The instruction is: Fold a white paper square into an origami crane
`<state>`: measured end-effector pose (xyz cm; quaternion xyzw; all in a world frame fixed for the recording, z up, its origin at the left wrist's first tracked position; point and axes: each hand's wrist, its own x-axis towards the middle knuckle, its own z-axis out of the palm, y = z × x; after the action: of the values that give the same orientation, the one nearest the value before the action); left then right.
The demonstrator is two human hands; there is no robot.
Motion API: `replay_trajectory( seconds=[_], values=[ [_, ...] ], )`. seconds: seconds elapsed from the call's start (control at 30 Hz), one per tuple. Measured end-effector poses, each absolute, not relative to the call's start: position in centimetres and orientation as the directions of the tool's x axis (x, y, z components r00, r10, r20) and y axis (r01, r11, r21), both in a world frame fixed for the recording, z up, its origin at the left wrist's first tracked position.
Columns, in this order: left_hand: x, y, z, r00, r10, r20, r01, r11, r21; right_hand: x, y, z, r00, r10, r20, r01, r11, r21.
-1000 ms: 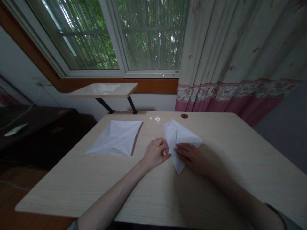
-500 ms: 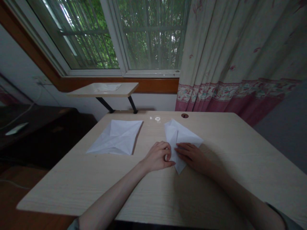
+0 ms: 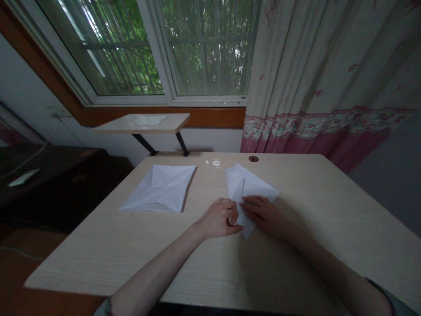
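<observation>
A folded white paper [image 3: 250,186] lies on the light wooden desk [image 3: 296,263], its point aimed toward me. My left hand [image 3: 219,217] is curled, with thumb and fingertips pressing the paper's left folded edge near its lower tip. My right hand [image 3: 265,213] lies flat on the paper's right side, fingers stretched out and pointing left. A second white sheet [image 3: 159,188], creased and unfolded, rests flat on the desk to the left, away from both hands.
A cable hole [image 3: 253,158] sits at the desk's far edge. Behind it are a small side shelf [image 3: 144,123] on black legs, a window, and a floral curtain [image 3: 329,79]. A dark cabinet [image 3: 49,175] stands at the left.
My left hand has slid toward me along the paper's left folded edge, from mid-edge to near the tip. My right hand has stayed in place on the paper.
</observation>
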<state>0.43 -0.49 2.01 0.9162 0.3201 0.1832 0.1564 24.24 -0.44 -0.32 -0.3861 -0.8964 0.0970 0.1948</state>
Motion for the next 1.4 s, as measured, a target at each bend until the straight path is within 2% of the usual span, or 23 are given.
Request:
replay_trajectory(
  seconds=[0.4,0.7,0.87,1.4],
  values=[
    [0.9,-1.1,2.3,0.760,0.614,0.212,0.509,-0.766,0.393,24.2,-0.5,0.1,-0.624,0.739,0.255,0.656,0.672,-0.343],
    [0.5,-1.0,2.3,0.750,0.592,0.295,0.488,-0.796,0.359,24.4,-0.3,-0.2,-0.632,0.718,0.292,0.637,0.695,-0.334],
    [0.2,-0.8,2.0,0.702,0.620,0.350,0.489,-0.777,0.397,24.4,-0.2,-0.3,-0.631,0.716,0.301,0.631,0.698,-0.338],
    [0.1,-0.6,1.8,0.681,0.627,0.379,0.501,-0.776,0.384,24.8,0.2,-1.1,-0.599,0.726,0.337,0.621,0.687,-0.376]
  ],
)
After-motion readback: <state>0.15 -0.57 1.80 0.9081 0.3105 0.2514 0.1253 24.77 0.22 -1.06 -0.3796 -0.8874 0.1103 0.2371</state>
